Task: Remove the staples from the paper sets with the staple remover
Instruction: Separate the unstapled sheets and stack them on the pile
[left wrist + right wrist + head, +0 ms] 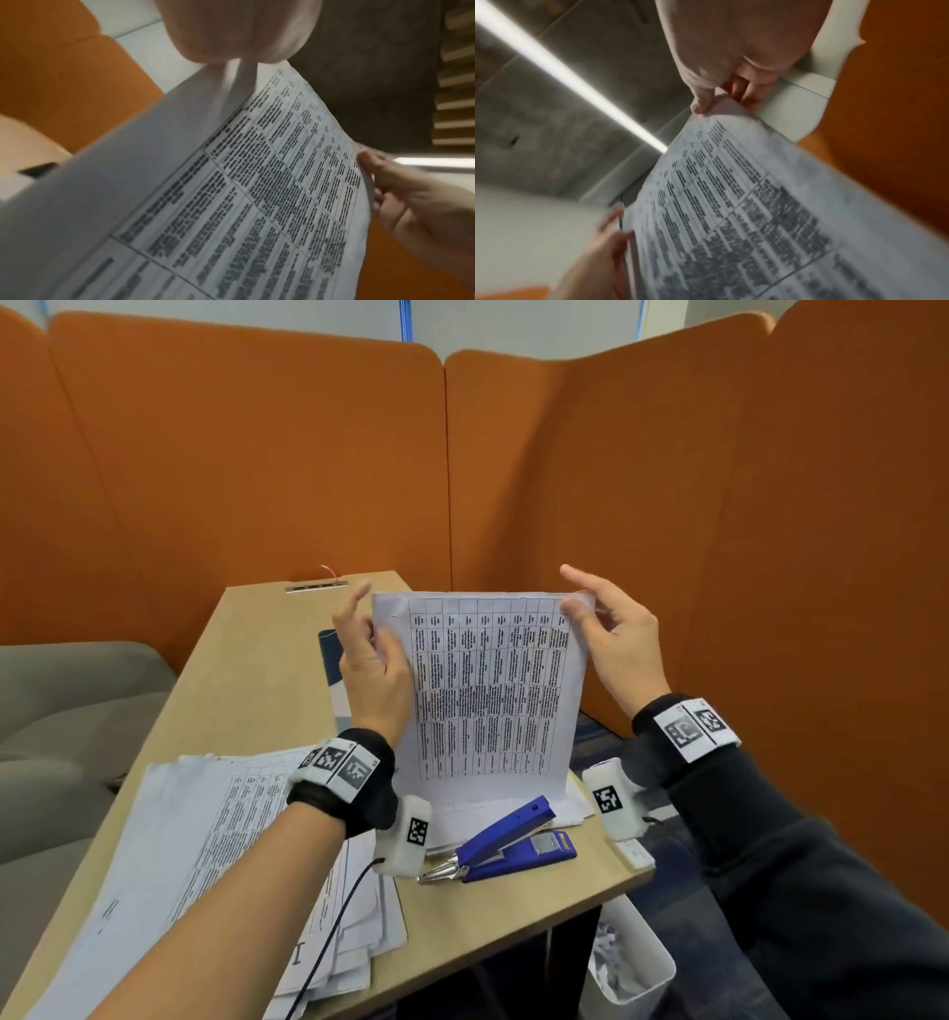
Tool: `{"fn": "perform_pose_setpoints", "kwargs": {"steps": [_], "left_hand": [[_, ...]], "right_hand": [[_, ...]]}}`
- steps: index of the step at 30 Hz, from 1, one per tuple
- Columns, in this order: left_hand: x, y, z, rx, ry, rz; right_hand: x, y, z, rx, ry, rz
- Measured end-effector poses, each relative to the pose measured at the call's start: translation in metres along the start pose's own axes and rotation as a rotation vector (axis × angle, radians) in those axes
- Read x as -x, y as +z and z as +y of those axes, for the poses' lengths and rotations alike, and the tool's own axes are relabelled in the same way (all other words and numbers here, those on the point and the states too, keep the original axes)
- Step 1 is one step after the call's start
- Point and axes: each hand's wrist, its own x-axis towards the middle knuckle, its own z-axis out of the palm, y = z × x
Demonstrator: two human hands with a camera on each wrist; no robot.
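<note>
I hold a paper set (493,690) with a printed table upright over the desk, its lower edge down on other sheets. My left hand (382,644) grips its left edge, thumb in front and forefinger lifted. My right hand (577,611) pinches the top right corner between thumb and fingers. The left wrist view shows the paper set (231,203) with the right hand (411,203) at its far edge. In the right wrist view my thumb (700,105) lies on the paper set's (757,223) corner. A blue staple remover (513,839) with a metal tip lies on the desk below, untouched.
A loose pile of printed sheets (231,839) covers the near left of the wooden desk (246,670). A white bin (631,963) with crumpled paper stands under the desk's right corner. Orange partition walls (257,480) enclose the desk. A grey sofa (67,701) is at left.
</note>
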Motion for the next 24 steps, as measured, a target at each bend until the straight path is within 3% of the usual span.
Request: {"fn": "perform_pose_setpoints", "kwargs": {"steps": [3,5,11,13,17,18,20,22,23,24], "left_hand": [[0.004,0.004,-0.012,0.059,-0.223,-0.030],[0.008,0.008,-0.015,0.015,-0.276,-0.109],[0.005,0.011,0.011,0.000,-0.063,0.020],[0.014,0.009,0.001,0.005,-0.109,0.002],[0.039,0.007,-0.022,-0.089,-0.258,-0.172],[0.038,0.007,-0.021,-0.122,-0.237,-0.170],[0.024,0.006,-0.018,-0.182,-0.205,-0.108],[0.005,0.003,-0.016,-0.223,-0.207,-0.057],[-0.004,0.001,-0.016,-0.258,-0.207,-0.067],[-0.009,0.000,-0.015,-0.300,-0.210,-0.095]], "right_hand": [[0.012,0.009,0.011,-0.285,0.388,-0.189],[0.024,0.019,0.017,-0.310,0.504,-0.303],[0.015,0.021,-0.002,-0.444,0.413,-0.139],[0.020,0.023,0.003,-0.429,0.428,-0.141],[0.043,0.028,0.036,-0.179,0.586,-0.263],[0.044,0.027,0.040,-0.095,0.579,-0.275],[0.040,0.024,0.039,0.103,0.423,-0.166],[0.036,0.020,0.022,0.280,0.127,0.036],[0.036,0.020,0.010,0.312,-0.026,0.076],[0.037,0.023,-0.001,0.323,-0.127,0.003]]}}
